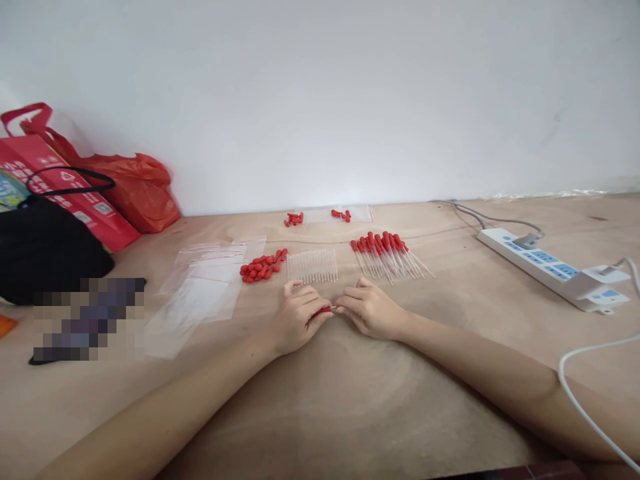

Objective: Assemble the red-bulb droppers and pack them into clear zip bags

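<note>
Between finger and thumb, my left hand [303,317] pinches a red rubber dropper bulb [324,310]. My right hand [373,309] closes on a thin clear glass dropper tube [334,308], most of it hidden by the fingers. The tube's end meets the bulb's mouth; how deep it sits I cannot tell. Just beyond my hands lies a row of bare glass tubes [313,265]. To its left is a pile of loose red bulbs [263,267]. On its right rest several droppers with red bulbs fitted [383,247], tips pointing towards me.
Clear zip bags [210,287] lie at the left, near a blurred-out dark flat object [90,320]. Red bags [135,187] and a black bag [50,247] stand far left. Near the wall is another bag [320,215] with tubes and bulbs. A power strip [545,263] and white cable [565,380] are right.
</note>
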The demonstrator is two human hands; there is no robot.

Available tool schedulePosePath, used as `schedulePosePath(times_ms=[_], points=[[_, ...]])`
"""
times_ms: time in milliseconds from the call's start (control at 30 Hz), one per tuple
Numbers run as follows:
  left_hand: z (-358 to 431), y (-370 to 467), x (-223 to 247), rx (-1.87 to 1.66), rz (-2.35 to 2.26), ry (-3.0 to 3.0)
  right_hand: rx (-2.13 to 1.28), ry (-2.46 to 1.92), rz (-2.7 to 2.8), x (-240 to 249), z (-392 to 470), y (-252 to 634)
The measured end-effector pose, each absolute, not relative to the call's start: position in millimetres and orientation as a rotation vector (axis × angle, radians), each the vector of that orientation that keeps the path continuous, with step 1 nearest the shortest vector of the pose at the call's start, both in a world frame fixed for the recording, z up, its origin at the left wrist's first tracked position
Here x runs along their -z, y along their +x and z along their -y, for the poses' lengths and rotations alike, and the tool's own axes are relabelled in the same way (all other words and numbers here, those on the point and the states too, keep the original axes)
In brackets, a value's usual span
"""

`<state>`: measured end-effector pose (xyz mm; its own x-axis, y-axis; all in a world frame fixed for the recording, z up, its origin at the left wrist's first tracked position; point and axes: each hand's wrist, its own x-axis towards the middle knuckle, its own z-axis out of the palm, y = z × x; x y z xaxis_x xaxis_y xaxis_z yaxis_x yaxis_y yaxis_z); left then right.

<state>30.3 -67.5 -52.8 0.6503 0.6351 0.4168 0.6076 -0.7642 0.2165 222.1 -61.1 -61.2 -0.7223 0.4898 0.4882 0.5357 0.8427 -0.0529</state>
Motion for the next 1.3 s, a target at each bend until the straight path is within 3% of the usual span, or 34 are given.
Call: schedulePosePath(times_ms=[200,400,533,900,1100,1300], points=[[56.8,22.0,48.8,-0.910,-1.301,2.816,0.216,-0.984,2.525,49.5,56.9,231.0],[36.3,3.4,51.1,-1.105,-1.994,2.513,-0.003,-1.690,2.039,38.4,10.2,230.2],[32.9,-2.5,50.6,-1.056,-2.136,2.441,-0.008,-1.985,1.954,38.0,-17.3,217.2],[-1.9,-20.4,29.3,-0.648,-2.299,2.434,0.090,-1.949,2.082,45.3,-21.9,206.3],[-52.7,-16.1,21.0,-0.293,-2.256,2.309,-0.121,-2.043,2.085,40.9,-20.8,187.2],[-69.2,-7.5,22.3,-0.278,-2.236,2.295,-0.253,-2.114,2.065,36.9,-24.3,180.9]])
